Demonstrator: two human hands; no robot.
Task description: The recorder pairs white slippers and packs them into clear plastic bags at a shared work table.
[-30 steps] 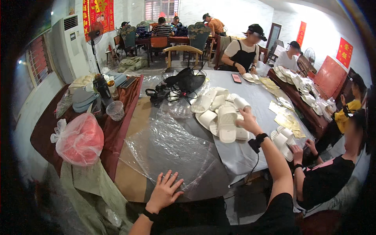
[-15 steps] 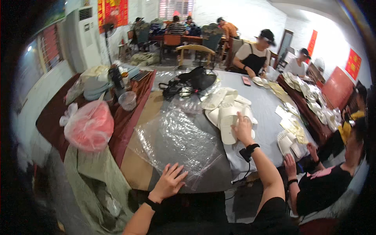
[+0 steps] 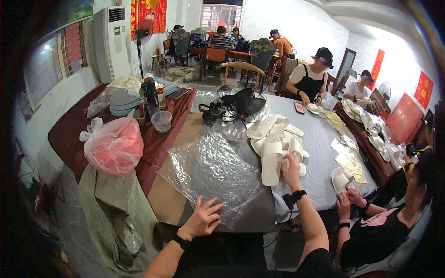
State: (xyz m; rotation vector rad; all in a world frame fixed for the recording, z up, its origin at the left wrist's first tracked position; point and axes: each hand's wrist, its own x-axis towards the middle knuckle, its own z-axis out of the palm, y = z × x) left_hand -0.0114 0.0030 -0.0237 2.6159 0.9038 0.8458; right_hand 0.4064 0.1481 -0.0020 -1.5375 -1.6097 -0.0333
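My left hand [image 3: 203, 218] rests with fingers spread at the near corner of flat clear plastic bags [image 3: 214, 169]. It lies on them without gripping. My right hand [image 3: 291, 171] reaches into a heap of cream slide slippers [image 3: 261, 129], its fingers bent around a slipper [image 3: 295, 147] on the heap's right side. Just left of that hand, another cream slipper [image 3: 270, 167] lies with one end toward me. The fingers partly cover the gripped slipper. Both wrists wear black bands, and a cable hangs from the right one.
A pink-filled plastic bag [image 3: 114, 147], a clear cup [image 3: 162, 122] and a dark bottle [image 3: 149, 97] stand at left. Black bags [image 3: 244, 103] lie beyond the plastic. At right, a co-worker's hands [image 3: 346, 204] handle a slipper [image 3: 341, 180] near yellowish sheets [image 3: 351, 166].
My right hand has shifted from the front slipper toward the one on its right. The front slipper sits slightly nearer me. My left hand stays on the plastic; the view has tilted slightly.
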